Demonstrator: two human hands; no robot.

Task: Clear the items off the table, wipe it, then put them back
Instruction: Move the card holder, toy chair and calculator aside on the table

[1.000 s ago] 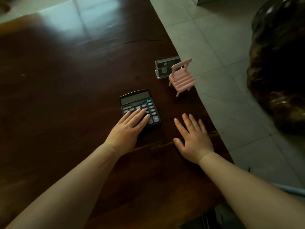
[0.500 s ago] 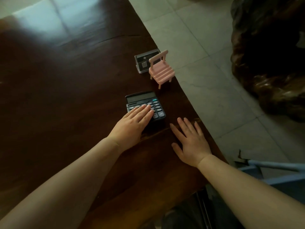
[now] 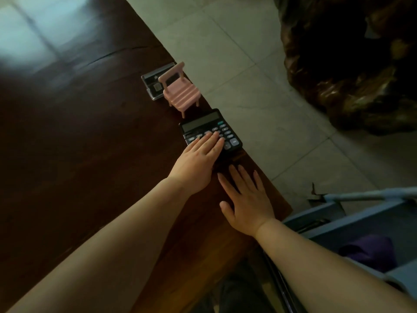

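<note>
Overhead, the left hand (image 3: 198,164) lies flat, fingers extended, on a black calculator (image 3: 211,129) at the dark wooden table (image 3: 79,132) edge; the right hand (image 3: 244,199) rests open just beside it.

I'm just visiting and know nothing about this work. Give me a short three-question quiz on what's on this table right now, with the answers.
1. True or false: the left hand lies flat on the keys of the calculator.
2. Which item stands nearest the calculator? A) the pink toy chair B) the clear card holder C) the purple cloth
3. Fill in: the right hand rests flat on the ____, holding nothing.

Key
1. True. Its fingers cover the lower keys, and the calculator sits at the edge of the table.
2. A
3. table
</note>
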